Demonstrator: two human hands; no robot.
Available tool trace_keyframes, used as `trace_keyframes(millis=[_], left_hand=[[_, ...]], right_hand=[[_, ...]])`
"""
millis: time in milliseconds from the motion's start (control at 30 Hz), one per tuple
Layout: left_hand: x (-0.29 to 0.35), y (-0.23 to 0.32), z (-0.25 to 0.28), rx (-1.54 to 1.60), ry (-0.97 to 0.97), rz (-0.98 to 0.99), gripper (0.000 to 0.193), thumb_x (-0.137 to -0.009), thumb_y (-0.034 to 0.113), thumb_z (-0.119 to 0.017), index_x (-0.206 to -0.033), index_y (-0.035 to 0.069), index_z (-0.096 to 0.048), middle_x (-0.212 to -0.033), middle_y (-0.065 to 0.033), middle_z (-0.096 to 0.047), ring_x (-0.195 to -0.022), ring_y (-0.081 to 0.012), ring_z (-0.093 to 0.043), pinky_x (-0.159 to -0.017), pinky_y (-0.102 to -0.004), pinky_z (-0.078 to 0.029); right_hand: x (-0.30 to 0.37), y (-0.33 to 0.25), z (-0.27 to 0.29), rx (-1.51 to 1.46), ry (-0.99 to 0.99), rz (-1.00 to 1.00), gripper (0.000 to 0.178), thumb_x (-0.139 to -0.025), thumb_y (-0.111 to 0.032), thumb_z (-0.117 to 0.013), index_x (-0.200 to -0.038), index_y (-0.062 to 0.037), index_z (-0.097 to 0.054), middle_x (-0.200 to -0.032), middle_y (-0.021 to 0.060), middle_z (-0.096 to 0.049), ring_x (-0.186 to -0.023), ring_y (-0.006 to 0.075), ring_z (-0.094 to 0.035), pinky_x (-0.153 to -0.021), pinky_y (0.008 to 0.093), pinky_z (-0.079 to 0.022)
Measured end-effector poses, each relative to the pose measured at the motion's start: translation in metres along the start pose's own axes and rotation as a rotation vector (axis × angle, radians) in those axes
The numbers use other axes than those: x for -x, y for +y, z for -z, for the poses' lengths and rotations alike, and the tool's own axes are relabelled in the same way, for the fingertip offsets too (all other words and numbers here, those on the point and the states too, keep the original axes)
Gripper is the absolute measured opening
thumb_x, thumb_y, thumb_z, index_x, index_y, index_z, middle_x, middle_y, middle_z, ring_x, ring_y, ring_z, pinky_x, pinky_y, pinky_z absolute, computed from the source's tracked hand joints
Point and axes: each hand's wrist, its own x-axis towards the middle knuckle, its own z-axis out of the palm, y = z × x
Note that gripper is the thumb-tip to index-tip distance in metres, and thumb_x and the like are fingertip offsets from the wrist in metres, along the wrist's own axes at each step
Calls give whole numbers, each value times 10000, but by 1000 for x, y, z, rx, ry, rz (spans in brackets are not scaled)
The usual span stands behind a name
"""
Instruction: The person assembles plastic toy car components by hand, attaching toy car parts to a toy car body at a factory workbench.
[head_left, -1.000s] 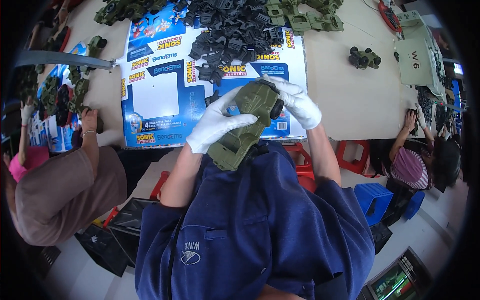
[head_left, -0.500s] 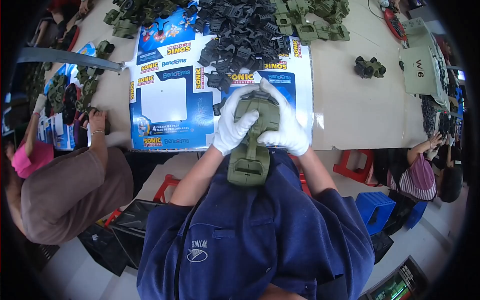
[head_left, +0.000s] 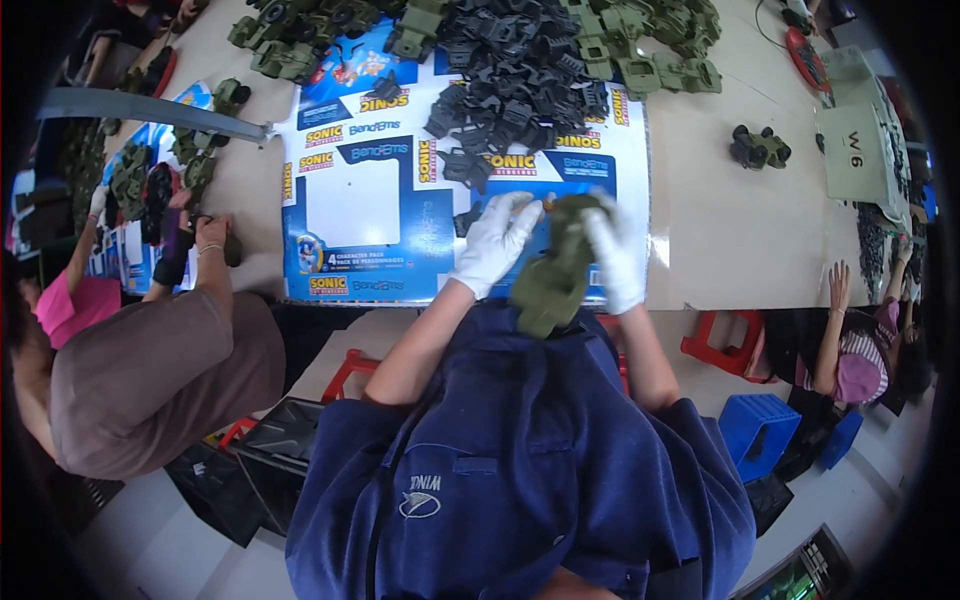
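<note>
My right hand, in a white glove, grips an olive-green toy vehicle body by its right side. The toy is tilted and blurred by motion above the table's front edge. To its left, my left hand, also white-gloved, is open with fingers stretched, apart from the toy. Just beyond my hands lies a pile of black plastic parts, with a few loose black pieces at its near end.
A blue-and-white printed sheet covers the table's middle. Green vehicle bodies lie at the far side. A small green vehicle and a pale bin stand at right. Co-workers sit at left and right; a metal bar juts in from the left.
My left hand has let go of the green vehicle body, which both hands held before. My right hand has swung it rightward and tilted it. The whole view has shifted slightly.
</note>
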Motion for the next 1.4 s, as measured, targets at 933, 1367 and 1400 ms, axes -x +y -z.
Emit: trace_keyframes(millis=[933,1367,1400], left_hand=[[-231,-10,169,431,-70,35,674,-847,212,-688,-1414,31,-373,-1299,-152,-570,-1128,-221,-600,-1000,-364,-468],[68,-141,96,1372,162,365,537,-874,104,-588,-1379,38,-418,-1377,-143,-495,-1297,-301,-474,-1083,-509,-371],[81,-148,97,1209,197,559,462,-882,128,-613,-1317,32,-492,-1306,-127,-558,-1205,-278,-546,-1022,-463,-427]], right_hand=[[-28,47,-56,614,-188,434,223,-819,-174,-641,-1011,-77,-701,-889,163,-680,-821,334,-655,-809,417,-527],[-47,16,16,901,-152,-257,439,-799,-432,-744,-1005,-46,-709,-858,194,-706,-807,333,-689,-741,389,-534],[-49,20,19,937,-136,-279,426,-791,-422,-752,-976,-40,-712,-824,173,-712,-772,303,-696,-722,378,-536]])
